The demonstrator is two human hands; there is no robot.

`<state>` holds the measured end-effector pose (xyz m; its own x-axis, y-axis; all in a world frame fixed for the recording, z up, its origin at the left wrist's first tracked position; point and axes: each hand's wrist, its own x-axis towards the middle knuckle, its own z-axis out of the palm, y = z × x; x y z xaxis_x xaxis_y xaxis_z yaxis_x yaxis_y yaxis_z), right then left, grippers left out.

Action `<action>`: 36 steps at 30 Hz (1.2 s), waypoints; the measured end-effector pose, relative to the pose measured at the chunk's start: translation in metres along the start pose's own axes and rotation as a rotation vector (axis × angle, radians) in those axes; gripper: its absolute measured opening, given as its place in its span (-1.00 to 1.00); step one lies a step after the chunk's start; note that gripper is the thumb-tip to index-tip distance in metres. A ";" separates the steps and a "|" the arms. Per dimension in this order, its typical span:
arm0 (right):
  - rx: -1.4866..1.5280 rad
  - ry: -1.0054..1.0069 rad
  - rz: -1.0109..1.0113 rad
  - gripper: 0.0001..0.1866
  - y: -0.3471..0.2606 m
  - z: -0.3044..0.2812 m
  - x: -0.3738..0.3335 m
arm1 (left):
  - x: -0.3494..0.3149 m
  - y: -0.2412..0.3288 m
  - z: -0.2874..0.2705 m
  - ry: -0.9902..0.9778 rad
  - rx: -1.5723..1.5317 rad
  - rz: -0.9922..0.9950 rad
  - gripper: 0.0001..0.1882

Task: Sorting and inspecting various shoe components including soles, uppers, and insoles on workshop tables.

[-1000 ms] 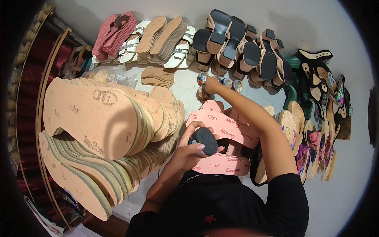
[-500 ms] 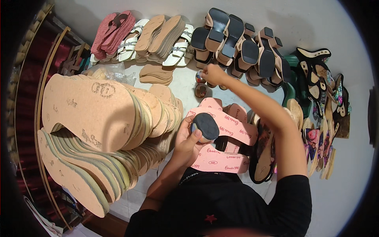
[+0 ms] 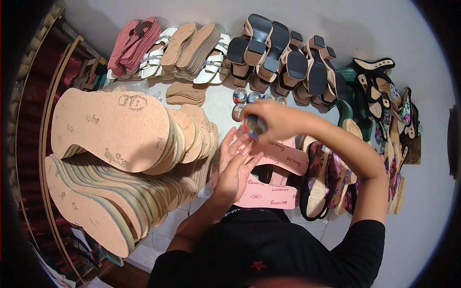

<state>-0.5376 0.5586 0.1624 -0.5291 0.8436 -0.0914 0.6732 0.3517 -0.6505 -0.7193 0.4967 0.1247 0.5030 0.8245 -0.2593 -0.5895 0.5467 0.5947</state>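
Note:
My right hand (image 3: 278, 120) is closed around a small round tin (image 3: 254, 126) with a coloured rim, held tilted over my left hand. My left hand (image 3: 235, 165) lies just below it, palm up, with its fingers apart and nothing seen in it. Whether its fingertips touch the tin, I cannot tell. Behind my right hand stand several similar round tins (image 3: 239, 95), partly covered by the hand. Pink printed insoles (image 3: 269, 197) lie under both hands, close to my body.
At left are large stacks of tan insoles (image 3: 110, 132). Along the back wall sit red insoles (image 3: 134, 45), white sandals (image 3: 211, 72) and black-soled heeled shoes (image 3: 293, 65). Thin tan pieces (image 3: 187, 93) lie in front. Patterned sandals (image 3: 319, 187) stand at right.
My right hand has come back from the row of tins toward my left hand and now holds a tin. The dark-faced round tin no longer shows in my left hand, whose fingers have opened.

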 end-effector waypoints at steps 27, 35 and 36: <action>0.037 0.411 0.188 -0.27 0.175 0.087 0.074 | -0.015 0.016 -0.029 -0.167 0.170 -0.225 -0.71; -0.009 0.414 0.275 -0.30 0.171 0.091 0.075 | -0.015 0.012 -0.029 -0.198 0.169 -0.252 -0.69; -0.024 0.403 0.282 -0.29 0.169 0.090 0.076 | -0.016 0.012 -0.029 -0.197 0.171 -0.255 -0.69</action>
<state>-0.5102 0.6455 -0.0223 -0.0853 0.9955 0.0408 0.7754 0.0920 -0.6248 -0.7523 0.4947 0.1140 0.7418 0.6121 -0.2740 -0.3236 0.6846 0.6532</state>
